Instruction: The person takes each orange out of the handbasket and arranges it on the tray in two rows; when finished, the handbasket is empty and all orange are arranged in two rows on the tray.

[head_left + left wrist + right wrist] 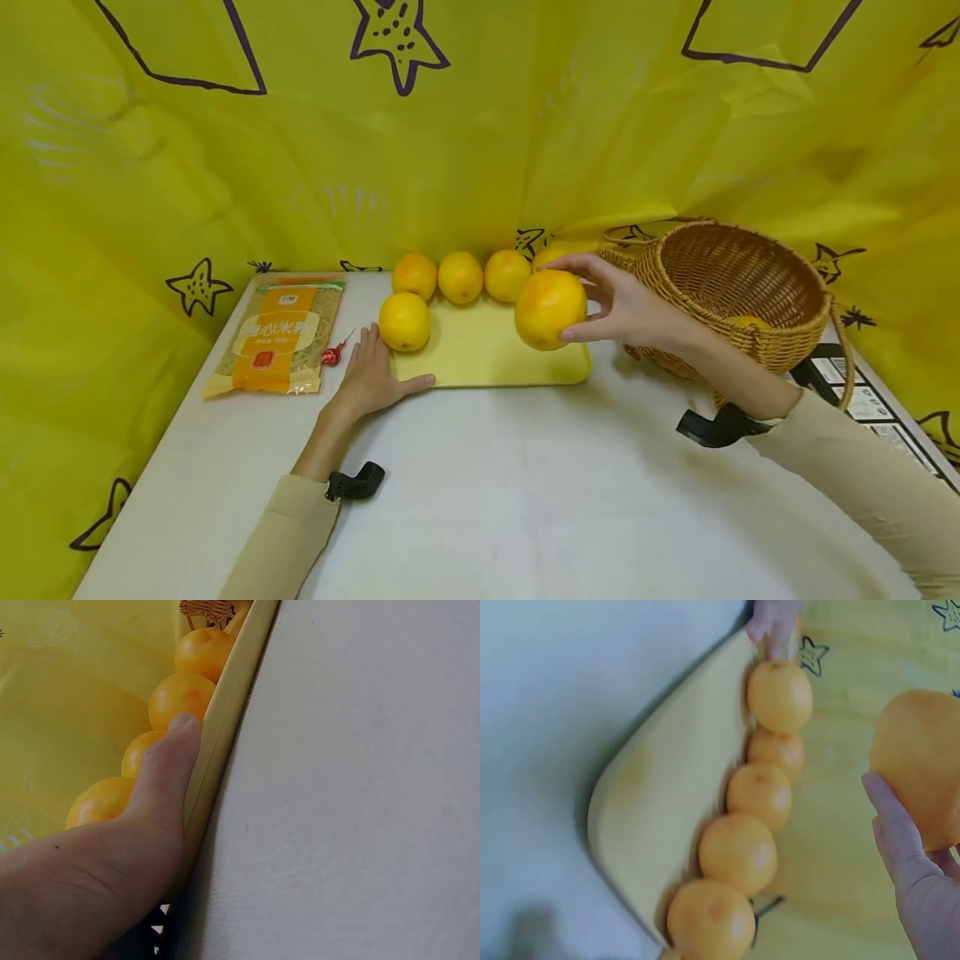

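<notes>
My right hand point(626, 308) grips an orange point(551, 309) between thumb and fingers, raised above the right part of a yellow board point(487, 350). In the right wrist view the same orange point(922, 769) sits against the fingers. My left hand point(373, 375) rests at the board's left front corner, its fingers extended beside the nearest orange point(405, 322) and its thumb point(169, 765) along the front edge. A row of oranges point(461, 277) lines the back of the board; the one at its right end is partly hidden behind the held orange and right hand.
A wicker basket point(750, 275) leans at the right with an orange point(748, 322) inside, over a black-and-white printed item point(862, 392). To the left lie a packet of food point(277, 337) and a red-wrapped lollipop point(332, 355). Yellow patterned cloth point(480, 150) hangs behind the white table point(487, 500).
</notes>
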Motion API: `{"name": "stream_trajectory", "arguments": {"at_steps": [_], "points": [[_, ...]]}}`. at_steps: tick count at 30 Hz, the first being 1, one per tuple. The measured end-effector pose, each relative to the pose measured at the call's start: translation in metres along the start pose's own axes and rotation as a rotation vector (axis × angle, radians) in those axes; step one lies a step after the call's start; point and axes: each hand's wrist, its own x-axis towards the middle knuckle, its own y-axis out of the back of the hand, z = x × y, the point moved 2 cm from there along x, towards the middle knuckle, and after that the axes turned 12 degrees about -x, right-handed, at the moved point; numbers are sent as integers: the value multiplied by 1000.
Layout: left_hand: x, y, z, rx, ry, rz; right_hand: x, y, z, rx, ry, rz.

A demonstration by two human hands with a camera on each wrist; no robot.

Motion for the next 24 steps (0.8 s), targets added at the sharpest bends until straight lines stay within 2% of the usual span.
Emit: {"name": "stream_trajectory", "arguments": {"at_steps": [5,17,24], "points": [[-3,-1,-3,5,12,-7,21,-22,5,2,12,-59],[3,3,0,-2,8,-2,72,-46,21,-137,-10,-84],[2,1,0,4,19,-16,92,-62,40,-232,-33,-123]]}}
